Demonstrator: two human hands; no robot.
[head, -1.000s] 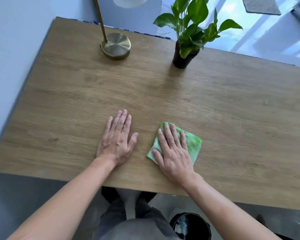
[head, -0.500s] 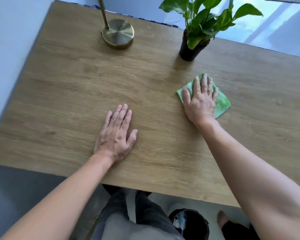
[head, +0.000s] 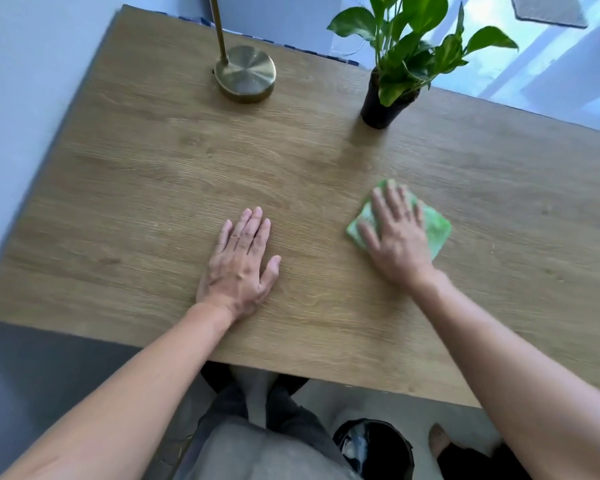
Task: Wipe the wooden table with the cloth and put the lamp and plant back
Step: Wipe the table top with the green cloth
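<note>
A: On the wooden table [head: 136, 188], right hand [head: 397, 242]?
B: Flat, fingers spread, palm pressing the green cloth [head: 437, 226]; blurred.
A: Left hand [head: 241, 265]?
B: Flat on bare wood, holding nothing.
A: Lamp [head: 246, 72], plant [head: 392, 81]?
B: Both upright along the far edge, well apart.

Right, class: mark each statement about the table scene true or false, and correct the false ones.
1. The right hand lies flat on the green cloth. True.
2. The left hand grips the lamp. False: it rests flat on the bare wooden table, apart from the lamp.
3. The plant stands upright in a black pot. True.
4. The cloth touches the plant's pot. False: bare table lies between them.
5. The lamp's round base is brass-coloured. True.
</note>
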